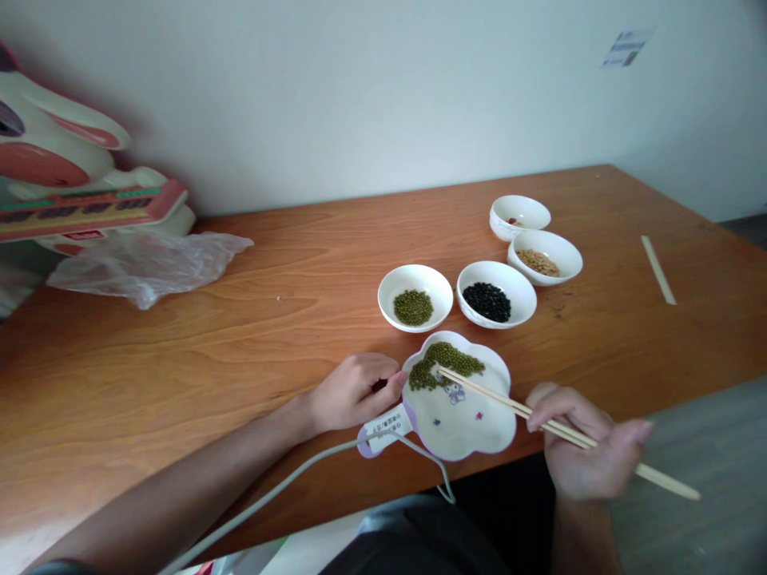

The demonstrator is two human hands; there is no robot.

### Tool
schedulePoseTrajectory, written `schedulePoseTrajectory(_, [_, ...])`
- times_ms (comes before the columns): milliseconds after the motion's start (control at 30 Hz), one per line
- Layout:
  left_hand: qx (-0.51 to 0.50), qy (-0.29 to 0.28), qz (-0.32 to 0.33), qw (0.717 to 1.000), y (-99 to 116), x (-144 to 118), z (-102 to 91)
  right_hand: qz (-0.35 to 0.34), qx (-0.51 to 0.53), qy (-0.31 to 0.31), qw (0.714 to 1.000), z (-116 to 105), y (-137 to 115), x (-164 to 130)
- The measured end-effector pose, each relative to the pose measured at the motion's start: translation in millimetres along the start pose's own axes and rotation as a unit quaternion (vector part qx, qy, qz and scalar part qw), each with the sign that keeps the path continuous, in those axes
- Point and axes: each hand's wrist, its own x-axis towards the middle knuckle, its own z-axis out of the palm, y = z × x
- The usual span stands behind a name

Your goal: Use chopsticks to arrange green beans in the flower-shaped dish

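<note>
My right hand (584, 443) holds a pair of wooden chopsticks (494, 396), their tips down among green mung beans (449, 357) on a white flower-shaped plate (461, 435) with a purple rim. The beans are spread along the plate's far and left side. Fingers curled, my left hand (359, 389) rests on the table with thumb and forefinger pinched at the plate's left rim. A labelled handle (387, 430) sticks out toward me below it. Just beyond the plate stand a white bowl (442, 291) of mung beans and another bowl (526, 297) of black beans.
Farther back right, one bowl (572, 259) holds tan beans or nuts, and another bowl (536, 212) has a few reddish pieces. A paper strip (657, 270) lies at right. A plastic bag (161, 263) and rabbit toy keyboard (89, 208) occupy the left. A cable (288, 479) crosses the handle.
</note>
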Motion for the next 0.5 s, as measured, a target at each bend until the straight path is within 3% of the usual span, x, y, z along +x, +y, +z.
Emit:
schedulePoseTrajectory(200, [-0.005,0.002,0.002,1.000,-0.7,-0.1,0.7,0.025,-0.031,-0.013,0.999,-11.0,-2.3,3.1])
schedulePoseTrajectory(500, [-0.013,-0.002,-0.012,1.000,-1.3,-0.5,1.1,0.017,-0.032,-0.001,0.999,-0.8,4.2,0.6])
